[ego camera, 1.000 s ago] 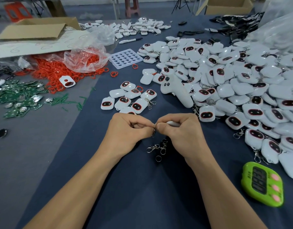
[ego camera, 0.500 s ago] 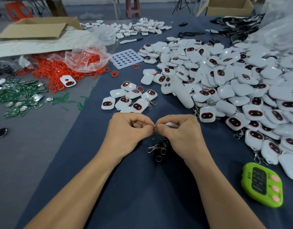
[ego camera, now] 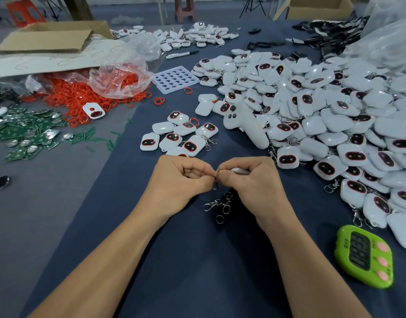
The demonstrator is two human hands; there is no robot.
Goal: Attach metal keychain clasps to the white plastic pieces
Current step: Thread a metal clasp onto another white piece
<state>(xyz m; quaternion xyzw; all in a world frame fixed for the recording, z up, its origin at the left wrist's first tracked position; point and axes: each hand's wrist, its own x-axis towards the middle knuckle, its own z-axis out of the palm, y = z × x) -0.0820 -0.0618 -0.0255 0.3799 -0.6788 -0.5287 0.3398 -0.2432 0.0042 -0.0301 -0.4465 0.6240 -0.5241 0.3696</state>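
Found left hand (ego camera: 181, 180) and right hand (ego camera: 250, 182) knuckle to knuckle just above the dark blue surface (ego camera: 197, 271), both curled tight. Noted left fingertips pinching a small metal clasp ring (ego camera: 215, 174); right fingers wrapped round a white plastic piece (ego camera: 240, 171), with only a sliver showing above the knuckles. Cannot tell the ring's progress through the piece's loop; hidden by fingers. Judged as mid-threading: piece braced in one fist, ring worked by the other, drawn in close for control over a small stiff part. Spotted spare clasps (ego camera: 220, 203) lying on the surface right beneath the hands, probably set there for short reach. Marked a small cluster of pieces (ego camera: 181, 136) just beyond the hands, at least one with a clasp on; large heap (ego camera: 312, 106) to the right, some clasps showing at its edge. Logged green timer (ego camera: 363, 255) beside right forearm, red rings (ego camera: 82, 95) and green circuit boards (ego camera: 25, 131) far left, well apart from the work.
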